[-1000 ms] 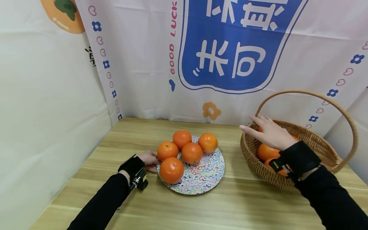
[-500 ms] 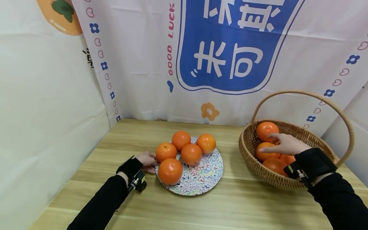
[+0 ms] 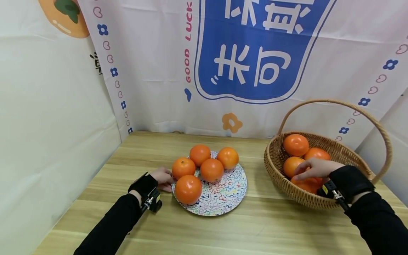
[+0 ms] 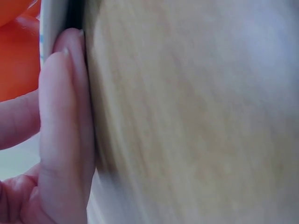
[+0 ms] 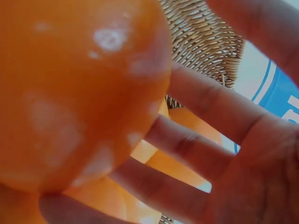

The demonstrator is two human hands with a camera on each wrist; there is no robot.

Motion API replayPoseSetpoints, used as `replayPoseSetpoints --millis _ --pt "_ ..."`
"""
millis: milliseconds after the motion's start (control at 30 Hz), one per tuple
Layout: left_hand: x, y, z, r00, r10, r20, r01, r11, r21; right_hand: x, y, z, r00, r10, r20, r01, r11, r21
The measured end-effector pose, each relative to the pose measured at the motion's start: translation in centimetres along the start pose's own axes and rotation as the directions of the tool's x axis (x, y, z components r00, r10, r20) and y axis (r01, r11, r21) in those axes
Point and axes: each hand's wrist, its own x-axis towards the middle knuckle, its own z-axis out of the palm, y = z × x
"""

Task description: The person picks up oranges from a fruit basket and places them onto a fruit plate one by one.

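On a round plate (image 3: 227,189) with multicoloured squiggles sit several oranges (image 3: 188,190), grouped over its left and back parts. My left hand (image 3: 162,179) holds the plate's left rim; in the left wrist view, fingers (image 4: 63,135) lie along the outer edge, with another finger over the plate side. Inside a wicker basket (image 3: 287,193) at the right are several more oranges. My right hand (image 3: 318,168) is in there over a front orange (image 3: 304,184). In the right wrist view its spread fingers touch the orange's far side, while one digit at upper right stands off it.
The basket's tall arched handle (image 3: 334,101) rises behind and right of my right hand. A wooden table (image 3: 204,233) lies under everything. Printed cloth (image 3: 159,88) hangs along the back, and a pale cloth wall (image 3: 57,141) bounds the left side.
My right hand has come down from over the basket's left rim, first rightward, then lower onto a front orange. My left hand stays at the plate. The head view has shifted slightly.
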Motion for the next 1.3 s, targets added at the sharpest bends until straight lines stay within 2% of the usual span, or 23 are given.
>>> replayPoseSetpoints --millis 167,233,400,500,600,700,933,1300 --pt "-0.1 0.0 0.0 1.000 0.005 -0.014 -0.005 1.000 0.000 -0.2 0.0 0.1 1.000 0.006 0.017 -0.006 1.000 0.006" --pt "0.0 0.0 0.0 1.000 0.005 -0.015 -0.005 1.000 -0.004 -0.2 0.0 0.2 0.999 0.014 0.041 -0.016 0.999 0.047" --pt "0.1 -0.2 0.1 1.000 -0.001 -0.021 0.001 1.000 -0.005 0.0 0.1 0.7 0.985 0.062 0.159 -0.095 0.973 0.209" --pt "0.0 -0.2 0.1 1.000 -0.001 -0.024 0.001 1.000 -0.001 0.1 -0.1 1.0 0.968 0.110 0.226 -0.164 0.958 0.234" --pt "0.0 -0.3 0.2 1.000 0.000 -0.021 0.000 1.000 0.005 0.3 -0.3 1.3 0.954 0.149 0.260 -0.205 0.958 0.202" --pt "0.2 -0.3 0.1 1.000 -0.005 -0.012 0.005 1.000 0.015 0.5 -0.3 1.4 0.949 0.166 0.267 -0.218 0.959 0.179" --pt "1.0 -0.5 -0.1 1.000 -0.026 -0.012 0.027 1.000 0.005 0.7 -0.2 1.3 0.957 0.160 0.240 -0.181 0.981 0.067" --pt "0.3 -0.3 -0.1 1.000 -0.015 -0.010 0.016 1.000 0.003 0.7 -0.5 1.2 0.969 0.143 0.203 -0.154 0.987 0.040"
